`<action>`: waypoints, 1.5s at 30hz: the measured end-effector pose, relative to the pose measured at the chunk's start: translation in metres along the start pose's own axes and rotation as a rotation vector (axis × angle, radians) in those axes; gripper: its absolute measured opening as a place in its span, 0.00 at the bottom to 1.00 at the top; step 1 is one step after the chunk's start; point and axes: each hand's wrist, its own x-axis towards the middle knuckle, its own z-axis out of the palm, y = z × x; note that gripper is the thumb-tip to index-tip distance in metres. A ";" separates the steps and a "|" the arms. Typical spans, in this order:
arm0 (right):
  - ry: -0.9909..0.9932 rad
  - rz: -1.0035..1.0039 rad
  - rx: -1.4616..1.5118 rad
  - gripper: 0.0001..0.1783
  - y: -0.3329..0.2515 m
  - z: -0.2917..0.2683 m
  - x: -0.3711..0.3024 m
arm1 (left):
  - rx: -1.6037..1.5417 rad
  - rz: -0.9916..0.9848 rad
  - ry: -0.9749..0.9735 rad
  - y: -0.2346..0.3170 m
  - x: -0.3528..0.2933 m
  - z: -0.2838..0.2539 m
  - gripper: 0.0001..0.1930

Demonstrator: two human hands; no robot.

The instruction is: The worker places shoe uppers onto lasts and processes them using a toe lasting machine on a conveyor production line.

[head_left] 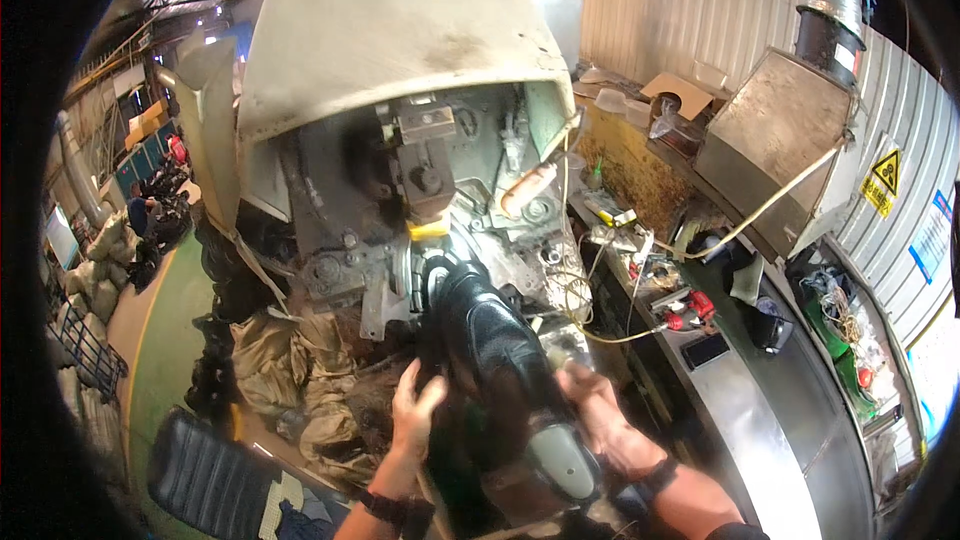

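Pale corrugated metal wall [690,25] behind | at white-hooded metal machine [400,35], has glossy black leather boot [488,325] between left fingers [409,382], parted alongside, and right fingers [580,382], curled at its edge | cannot tell either grip

Shoe [490,325]: between left hand [413,410] and right hand [600,415] | machine [425,130]: behind shoe | phone [705,350]: right

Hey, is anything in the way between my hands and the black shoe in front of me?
Nothing visible stands between your right hand and the black shoe. Your left hand is along its other side, with no separate obstacle showing, though dark blur there hides whether it touches.
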 end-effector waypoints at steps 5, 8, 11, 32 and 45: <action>-0.062 0.072 0.091 0.23 0.019 0.022 0.043 | -0.323 -0.123 0.185 0.006 0.003 0.018 0.23; -0.030 0.112 0.069 0.20 0.011 0.041 0.055 | -0.498 -0.362 0.106 0.026 0.009 0.032 0.17; 0.022 0.170 0.003 0.20 0.019 0.048 0.076 | -0.491 -0.408 0.130 0.017 0.022 0.028 0.16; 0.016 0.129 -0.022 0.27 0.069 0.033 0.144 | -0.520 -0.346 0.568 -0.053 0.069 0.041 0.12; -0.100 0.107 0.178 0.28 0.082 0.030 0.159 | -0.585 -0.165 0.640 -0.069 0.077 0.051 0.11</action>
